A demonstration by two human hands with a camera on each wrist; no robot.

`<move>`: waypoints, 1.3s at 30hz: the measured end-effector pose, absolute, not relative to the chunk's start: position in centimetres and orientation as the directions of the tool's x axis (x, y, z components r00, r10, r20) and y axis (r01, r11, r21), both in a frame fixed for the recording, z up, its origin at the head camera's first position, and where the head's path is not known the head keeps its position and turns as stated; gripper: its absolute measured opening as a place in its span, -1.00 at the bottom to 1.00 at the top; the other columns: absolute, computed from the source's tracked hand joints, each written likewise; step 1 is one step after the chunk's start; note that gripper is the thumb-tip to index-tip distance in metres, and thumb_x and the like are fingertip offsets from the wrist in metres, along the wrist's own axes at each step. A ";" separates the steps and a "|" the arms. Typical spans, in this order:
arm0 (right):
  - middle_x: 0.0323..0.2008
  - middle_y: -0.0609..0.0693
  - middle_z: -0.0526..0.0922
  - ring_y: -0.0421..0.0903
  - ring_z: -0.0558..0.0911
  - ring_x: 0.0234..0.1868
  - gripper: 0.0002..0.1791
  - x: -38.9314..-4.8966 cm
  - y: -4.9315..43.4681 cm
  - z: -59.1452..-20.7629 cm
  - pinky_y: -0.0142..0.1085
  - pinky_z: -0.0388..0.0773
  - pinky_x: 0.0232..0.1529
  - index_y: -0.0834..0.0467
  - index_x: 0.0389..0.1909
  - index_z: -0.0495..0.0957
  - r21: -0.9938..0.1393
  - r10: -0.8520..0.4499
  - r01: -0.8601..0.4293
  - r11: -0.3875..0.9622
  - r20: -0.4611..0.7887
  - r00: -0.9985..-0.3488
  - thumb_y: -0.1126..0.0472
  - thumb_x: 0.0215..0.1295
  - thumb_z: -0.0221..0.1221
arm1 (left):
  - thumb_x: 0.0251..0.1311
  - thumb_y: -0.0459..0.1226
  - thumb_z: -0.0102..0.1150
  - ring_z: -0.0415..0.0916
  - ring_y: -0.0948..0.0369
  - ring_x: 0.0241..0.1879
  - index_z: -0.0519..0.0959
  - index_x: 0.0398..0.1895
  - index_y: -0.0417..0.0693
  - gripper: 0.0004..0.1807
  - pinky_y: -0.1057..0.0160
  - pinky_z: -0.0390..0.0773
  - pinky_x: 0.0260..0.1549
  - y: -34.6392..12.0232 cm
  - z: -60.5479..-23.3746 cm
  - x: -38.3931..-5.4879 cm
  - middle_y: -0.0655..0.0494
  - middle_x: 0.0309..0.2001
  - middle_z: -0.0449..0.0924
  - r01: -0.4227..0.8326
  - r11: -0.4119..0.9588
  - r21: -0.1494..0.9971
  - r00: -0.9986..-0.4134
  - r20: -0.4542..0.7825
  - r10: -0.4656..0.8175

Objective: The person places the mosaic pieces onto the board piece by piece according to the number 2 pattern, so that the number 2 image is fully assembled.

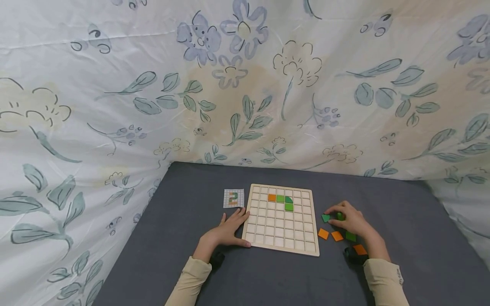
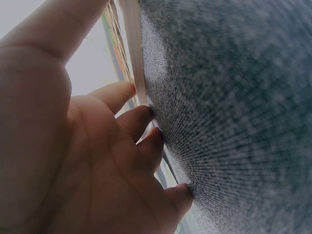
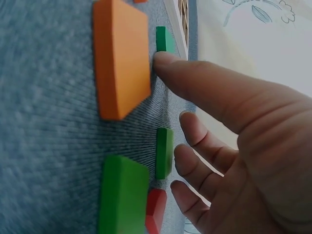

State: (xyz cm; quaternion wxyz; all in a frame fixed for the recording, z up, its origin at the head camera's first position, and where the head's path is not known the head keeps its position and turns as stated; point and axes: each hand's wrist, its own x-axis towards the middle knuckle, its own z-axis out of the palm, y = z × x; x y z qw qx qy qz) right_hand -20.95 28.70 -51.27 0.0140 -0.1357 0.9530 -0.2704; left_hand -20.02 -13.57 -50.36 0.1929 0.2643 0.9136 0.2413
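"Where's the board point(image 1: 269, 222)?"

"On the table point(image 1: 283, 280), with the hanging cloth point(image 1: 249, 123) behind. The card point(image 1: 233, 198) lies just left of the board's far end."

"And on the board?"

"Three row tiles point(image 1: 280, 199) side by side, second row from the far edge; the fourth tile point(image 1: 289, 207) sits directly before the rightmost."

"The hands?"

"The left hand point(image 1: 226, 231) is at the board's left edge. The right hand point(image 1: 352, 217) is off to its right, thumb and index at one loose tile point(image 1: 326, 218) (other loose tiles point(image 1: 337, 236) lie before that one, nearer the person)."
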 end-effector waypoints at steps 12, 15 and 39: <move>-0.25 0.05 0.37 -0.08 0.30 -0.38 -0.79 -21.0 28.3 -51.2 -0.19 0.01 -0.34 0.02 -0.21 0.62 -0.524 -0.244 -0.230 0.820 0.043 -0.969 0.14 0.10 0.30 | -0.03 0.10 0.31 -0.33 0.00 0.46 -0.08 0.47 -0.02 0.09 -0.29 -0.36 0.29 -13.5 -50.3 -20.0 -0.05 0.48 -0.22 0.385 0.743 0.548 -0.791 -0.219 0.571; -0.26 0.04 0.38 -0.09 0.31 -0.38 -0.82 -21.0 28.2 -51.3 -0.19 0.02 -0.35 0.00 -0.24 0.62 -0.524 -0.236 -0.223 0.822 0.042 -0.971 0.12 0.11 0.30 | -0.02 0.10 0.30 -0.34 0.01 0.46 -0.08 0.48 0.00 0.08 -0.29 -0.37 0.29 -13.5 -50.4 -20.0 -0.04 0.48 -0.23 0.382 0.743 0.549 -0.790 -0.223 0.571; -0.28 0.00 0.42 -0.15 0.28 -0.42 -0.80 -21.5 27.0 -51.7 -0.19 -0.01 -0.33 -0.02 -0.26 0.63 -0.508 -0.261 -0.278 0.815 0.107 -0.959 0.06 0.08 0.32 | -0.04 0.11 0.31 -0.33 0.01 0.46 -0.08 0.47 -0.02 0.09 -0.29 -0.36 0.29 -13.5 -50.3 -20.1 -0.04 0.48 -0.22 0.380 0.749 0.543 -0.793 -0.226 0.566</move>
